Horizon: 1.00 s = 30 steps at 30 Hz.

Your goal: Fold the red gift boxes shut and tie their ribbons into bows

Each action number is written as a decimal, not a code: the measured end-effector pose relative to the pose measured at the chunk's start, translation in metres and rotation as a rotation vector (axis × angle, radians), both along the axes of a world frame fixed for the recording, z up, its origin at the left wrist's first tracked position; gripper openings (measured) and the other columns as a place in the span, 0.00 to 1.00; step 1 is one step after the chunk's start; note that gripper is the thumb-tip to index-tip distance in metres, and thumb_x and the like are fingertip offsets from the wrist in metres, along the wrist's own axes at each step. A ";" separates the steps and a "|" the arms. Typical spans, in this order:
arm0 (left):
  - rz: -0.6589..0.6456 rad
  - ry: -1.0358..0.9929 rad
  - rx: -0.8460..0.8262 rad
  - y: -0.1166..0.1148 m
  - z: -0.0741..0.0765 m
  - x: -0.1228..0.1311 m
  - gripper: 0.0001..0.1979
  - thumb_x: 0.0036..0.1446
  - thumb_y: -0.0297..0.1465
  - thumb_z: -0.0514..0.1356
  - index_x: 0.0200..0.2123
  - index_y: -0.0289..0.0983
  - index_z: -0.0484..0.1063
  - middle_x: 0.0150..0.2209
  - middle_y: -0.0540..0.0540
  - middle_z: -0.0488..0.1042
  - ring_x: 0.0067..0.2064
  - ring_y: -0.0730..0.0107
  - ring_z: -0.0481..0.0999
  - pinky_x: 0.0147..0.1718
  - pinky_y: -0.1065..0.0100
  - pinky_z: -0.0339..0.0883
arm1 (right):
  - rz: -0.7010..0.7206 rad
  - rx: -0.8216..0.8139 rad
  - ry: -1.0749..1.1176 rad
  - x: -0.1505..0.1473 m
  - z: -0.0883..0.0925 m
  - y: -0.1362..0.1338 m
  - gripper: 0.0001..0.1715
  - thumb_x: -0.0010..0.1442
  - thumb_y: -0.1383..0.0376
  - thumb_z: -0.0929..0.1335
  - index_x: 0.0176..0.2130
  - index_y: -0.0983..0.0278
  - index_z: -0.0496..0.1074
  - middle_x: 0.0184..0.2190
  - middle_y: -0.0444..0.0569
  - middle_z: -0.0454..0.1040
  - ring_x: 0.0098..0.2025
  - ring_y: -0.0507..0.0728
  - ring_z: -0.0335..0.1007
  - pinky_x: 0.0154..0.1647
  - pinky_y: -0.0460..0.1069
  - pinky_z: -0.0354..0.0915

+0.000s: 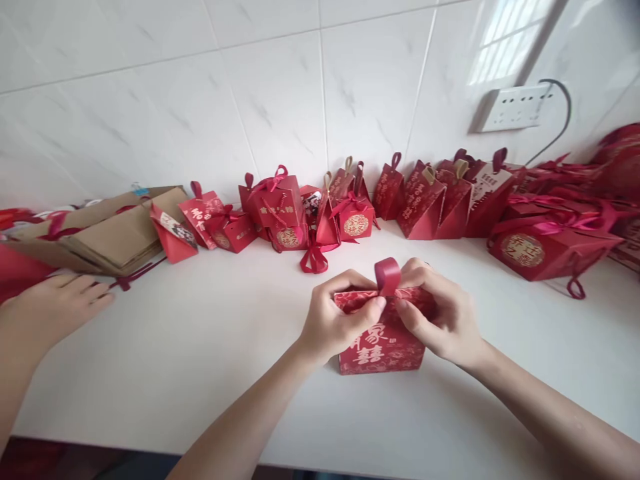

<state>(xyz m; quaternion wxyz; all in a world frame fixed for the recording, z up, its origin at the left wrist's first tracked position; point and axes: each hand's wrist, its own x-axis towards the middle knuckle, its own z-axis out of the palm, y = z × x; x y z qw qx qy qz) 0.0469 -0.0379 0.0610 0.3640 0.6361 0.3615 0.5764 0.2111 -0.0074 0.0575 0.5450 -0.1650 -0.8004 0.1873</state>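
Observation:
A red gift box (387, 350) with pale printed Chinese characters stands upright on the white table in front of me. From the middle of its top edge rises a loop of dark red ribbon (388, 275). My left hand (345, 317) grips the top left of the box, thumb on the front face by the ribbon's base. On the other side, my right hand (440, 310) pinches the top right edge, its thumb also close to the ribbon. The fingers behind the box are mostly hidden.
Several finished red boxes (423, 200) line the tiled wall. Flat brown cardboard (117, 233) lies at the left, where another person's hand (65, 310) rests. Ribbon-tied red boxes (550, 250) are piled at the right, below a wall socket (517, 108). The table's front edge (300, 465) is near me.

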 end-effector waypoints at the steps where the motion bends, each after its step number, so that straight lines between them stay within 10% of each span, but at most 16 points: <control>1: -0.018 -0.018 -0.015 0.000 0.000 0.000 0.05 0.52 0.31 0.64 0.29 0.35 0.73 0.27 0.48 0.74 0.30 0.71 0.73 0.30 0.72 0.70 | -0.003 -0.002 -0.005 0.000 0.000 -0.001 0.05 0.60 0.73 0.64 0.34 0.64 0.68 0.27 0.45 0.67 0.28 0.51 0.63 0.27 0.47 0.59; 30: 0.031 0.023 -0.009 -0.001 0.000 -0.002 0.04 0.53 0.30 0.63 0.29 0.35 0.76 0.29 0.49 0.76 0.33 0.74 0.75 0.34 0.76 0.68 | -0.048 0.011 0.004 -0.002 0.000 0.001 0.09 0.61 0.74 0.61 0.32 0.64 0.67 0.26 0.44 0.66 0.28 0.51 0.62 0.27 0.46 0.60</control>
